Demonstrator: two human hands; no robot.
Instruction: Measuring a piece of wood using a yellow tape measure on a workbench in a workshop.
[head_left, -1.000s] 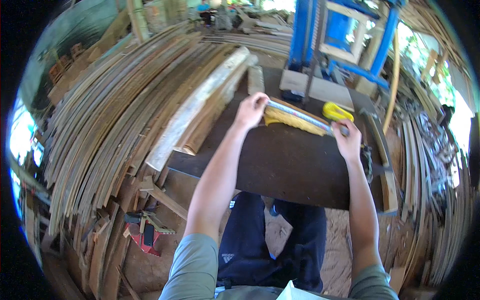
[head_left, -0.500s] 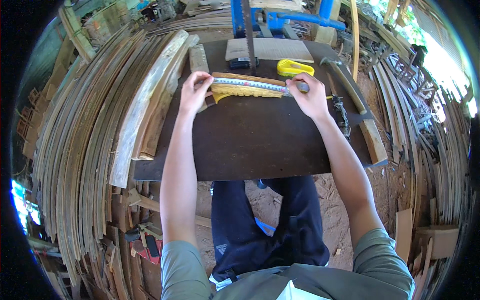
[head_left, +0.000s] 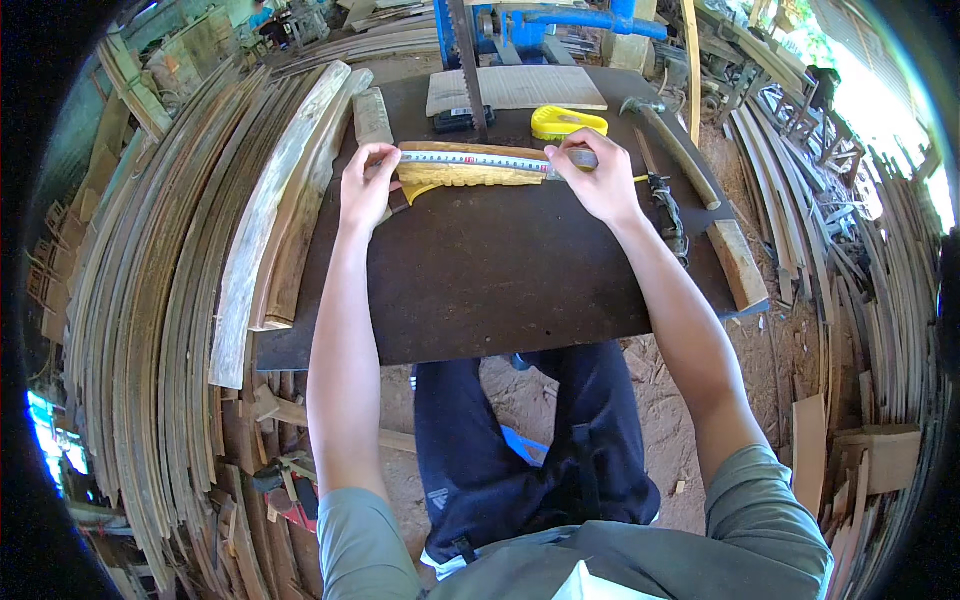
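Observation:
A strip of measuring tape (head_left: 475, 160) lies stretched along a carved, yellow-brown piece of wood (head_left: 470, 176) with a scalloped near edge. My left hand (head_left: 366, 188) pinches the tape's end at the wood's left end. At the other end my right hand (head_left: 600, 185) is closed on the tape, thumb and forefinger pressed on the strip; a rounded greyish part shows by its fingers. Below my left fingers a yellow curved piece (head_left: 422, 191) sticks out. A dark, upright saw blade (head_left: 466, 65) stands just beyond the wood.
On the dark table (head_left: 480, 280) lie a yellow plastic object (head_left: 568, 122), a black object (head_left: 461, 119), a pale board (head_left: 515, 90), a hammer (head_left: 678, 150), a dark wrapped tool (head_left: 668, 220) and a wood block (head_left: 738, 265). Long planks (head_left: 285, 200) line the left side.
The whole view has shifted slightly, so the table and hands sit a little further left. Both hands keep the tape along the wood at about the same places.

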